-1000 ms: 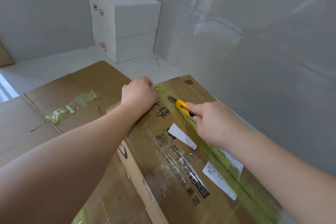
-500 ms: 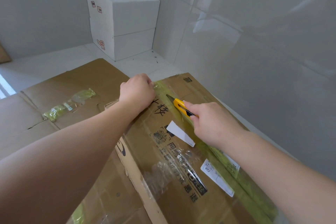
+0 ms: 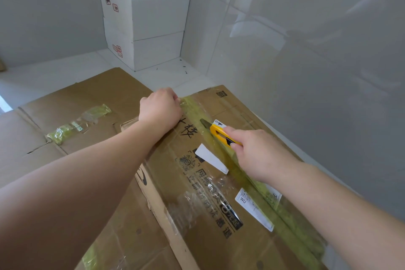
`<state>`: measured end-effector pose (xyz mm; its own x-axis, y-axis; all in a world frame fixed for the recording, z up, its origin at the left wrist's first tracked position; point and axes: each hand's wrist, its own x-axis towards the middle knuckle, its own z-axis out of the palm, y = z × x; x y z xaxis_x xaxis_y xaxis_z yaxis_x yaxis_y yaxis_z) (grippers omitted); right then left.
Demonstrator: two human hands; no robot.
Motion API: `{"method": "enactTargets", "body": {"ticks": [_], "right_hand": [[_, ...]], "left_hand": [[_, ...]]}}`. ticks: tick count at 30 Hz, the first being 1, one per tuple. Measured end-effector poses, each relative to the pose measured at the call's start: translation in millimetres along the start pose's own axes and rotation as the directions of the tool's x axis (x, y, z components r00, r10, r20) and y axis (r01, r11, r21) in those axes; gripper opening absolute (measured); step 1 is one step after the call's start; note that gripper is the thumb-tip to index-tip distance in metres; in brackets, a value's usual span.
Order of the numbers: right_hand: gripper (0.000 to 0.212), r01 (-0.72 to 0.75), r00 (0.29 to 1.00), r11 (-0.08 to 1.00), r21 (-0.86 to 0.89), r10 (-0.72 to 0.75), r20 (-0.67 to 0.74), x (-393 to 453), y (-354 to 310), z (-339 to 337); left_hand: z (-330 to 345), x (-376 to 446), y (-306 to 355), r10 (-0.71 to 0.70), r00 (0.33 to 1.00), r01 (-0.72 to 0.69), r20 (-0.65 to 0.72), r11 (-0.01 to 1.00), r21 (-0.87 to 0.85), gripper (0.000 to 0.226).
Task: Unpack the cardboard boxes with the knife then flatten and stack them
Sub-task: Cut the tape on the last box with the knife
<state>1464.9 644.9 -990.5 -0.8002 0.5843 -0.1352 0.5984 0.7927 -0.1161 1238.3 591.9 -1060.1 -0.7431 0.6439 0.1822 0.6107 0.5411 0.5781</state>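
A large brown cardboard box (image 3: 221, 210) lies in front of me, sealed along its top seam with yellow-green tape (image 3: 282, 210). My right hand (image 3: 260, 155) grips a yellow utility knife (image 3: 219, 133), whose blade sits on the tape near the box's far end. My left hand (image 3: 160, 109) rests as a fist on the far left corner of the box top, its fingers curled at the tape's end. What the fingers hold is hidden.
Flattened brown cardboard (image 3: 72, 116) with scraps of green tape lies on the floor to the left. Two white boxes (image 3: 142, 22) are stacked in the far corner. A glossy grey wall (image 3: 317, 55) runs close along the right of the box.
The knife has slid slightly back toward me along the tape. My left hand stays in place on the far corner.
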Motion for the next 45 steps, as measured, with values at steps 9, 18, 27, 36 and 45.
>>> {"method": "enactTargets", "body": {"ticks": [9, 18, 27, 36, 45], "right_hand": [[0.050, -0.143, 0.983, 0.956, -0.255, 0.108, -0.148, 4, -15, -7], [0.045, -0.118, 0.991, 0.962, -0.246, 0.096, -0.096, 15, -20, -8], [0.031, -0.070, 0.996, 0.958, -0.277, 0.084, 0.040, 13, -21, -6], [0.033, -0.081, 0.994, 0.976, -0.203, 0.093, 0.052, 0, -12, -8], [0.033, -0.080, 0.995, 0.977, -0.200, 0.090, 0.038, -15, -8, -7]], "left_hand": [[0, 2, 2, 0.008, 1.000, -0.008, -0.022, 1.000, -0.019, 0.015], [0, 1, 4, 0.012, 1.000, -0.012, -0.022, 1.000, -0.008, 0.015], [3, 1, 2, 0.016, 1.000, -0.015, -0.004, 1.000, 0.013, 0.011], [2, 2, 2, 0.007, 1.000, -0.007, -0.004, 1.000, -0.005, 0.013], [0, 2, 3, 0.002, 1.000, -0.002, -0.012, 1.000, -0.014, 0.011]]}}
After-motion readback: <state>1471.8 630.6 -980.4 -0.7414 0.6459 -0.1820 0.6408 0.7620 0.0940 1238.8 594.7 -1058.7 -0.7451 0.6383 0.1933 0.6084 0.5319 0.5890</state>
